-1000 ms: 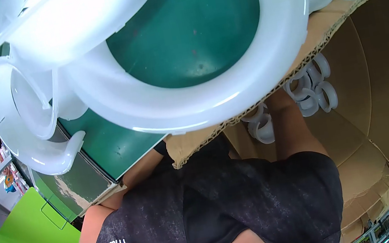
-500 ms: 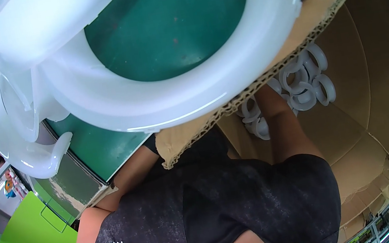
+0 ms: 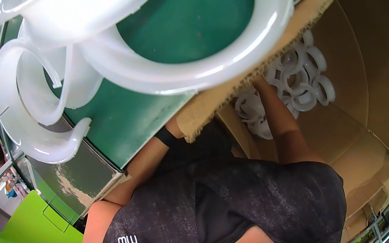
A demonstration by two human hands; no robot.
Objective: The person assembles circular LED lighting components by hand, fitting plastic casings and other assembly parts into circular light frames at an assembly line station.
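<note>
A: Please, where are the white plastic rings?

B: One group point(image 3: 305, 104) is inside the cardboard box point(image 3: 379, 54), piled on both sides of the right forearm point(image 3: 283, 124). Other ones are on the green table top point(image 3: 127, 120); the large-looking split ring point(image 3: 197, 75) lies at its edge, beside the cardboard flap point(image 3: 196, 115).

A: And what do the hands do?

B: The right hand is hidden behind the flap, so I cannot tell if it grasps a ring or is empty. Of the left hand point(image 3: 173, 126) I see only a small part, beyond the black wristband point(image 3: 166, 137), close to the flap corner. Its fingers are covered; I cannot tell their state either.

A: How is this reach made well, in your opinion?

B: I would guide the arm away from the rough corrugated edge, and move the fingers slowly, because the rings lean on each other and their flanges may catch. Also, one should not push the flap upward: it could disturb the split ring.
</note>
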